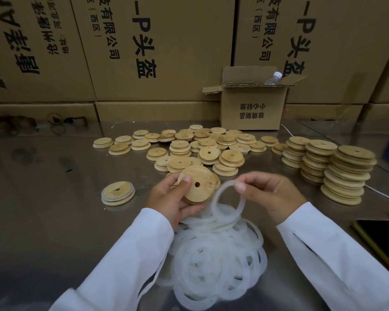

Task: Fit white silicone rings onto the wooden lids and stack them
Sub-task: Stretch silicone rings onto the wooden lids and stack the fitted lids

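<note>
I see L hand (173, 196) raised off the table, thumb across the face of a tilted wooden lid (198, 185), fingers curled round it. R hand (267, 194) pinches a white ring (228, 198) just beside the lid, above the ring pile (218, 254).

Left hand (173, 198) grips a wooden lid (198, 185), its centre hole facing the camera, just above the pile of white rings (213, 259). Right hand (270, 194) pinches a single ring (241, 208) beside that lid. Behind the pile: loose lids (195, 147). Right of the pile: three stacks of lids (344, 173). Left of the pile: one ringed lid (118, 193) on the steel table (43, 198).
</note>
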Action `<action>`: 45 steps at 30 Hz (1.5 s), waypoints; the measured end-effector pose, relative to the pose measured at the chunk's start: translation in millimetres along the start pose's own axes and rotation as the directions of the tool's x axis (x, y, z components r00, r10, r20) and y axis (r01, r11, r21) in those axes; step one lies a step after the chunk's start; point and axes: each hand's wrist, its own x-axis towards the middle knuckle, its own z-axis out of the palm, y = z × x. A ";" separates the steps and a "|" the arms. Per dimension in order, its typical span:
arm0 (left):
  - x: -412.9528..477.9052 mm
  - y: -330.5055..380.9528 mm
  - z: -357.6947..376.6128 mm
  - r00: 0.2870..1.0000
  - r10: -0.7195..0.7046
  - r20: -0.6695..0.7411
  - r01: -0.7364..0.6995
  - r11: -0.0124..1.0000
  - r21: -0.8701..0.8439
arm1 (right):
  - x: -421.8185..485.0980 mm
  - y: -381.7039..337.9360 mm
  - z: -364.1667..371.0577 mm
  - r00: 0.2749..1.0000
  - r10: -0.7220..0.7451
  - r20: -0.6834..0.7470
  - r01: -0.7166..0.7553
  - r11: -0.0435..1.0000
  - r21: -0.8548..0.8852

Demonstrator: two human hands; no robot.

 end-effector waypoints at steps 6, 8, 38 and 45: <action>-1.3 1.9 4.4 0.998 -0.034 0.047 0.032 0.999 0.029 | 5.3 -3.8 30.5 0.989 -0.009 -0.145 0.020 0.997 0.076; -1.9 2.9 4.7 0.996 -0.055 0.070 0.054 0.998 0.020 | 9.9 -3.6 37.4 0.975 -0.012 -0.222 0.024 0.998 0.053; -4.5 -2.4 1.0 0.968 0.048 0.247 -0.093 0.980 0.174 | 15.7 3.9 40.4 0.915 0.057 -0.400 -0.069 0.998 -0.015; -4.8 -1.6 1.0 0.971 0.041 0.234 -0.079 0.985 0.156 | 14.8 3.0 39.3 0.937 0.038 -0.346 -0.052 0.998 -0.032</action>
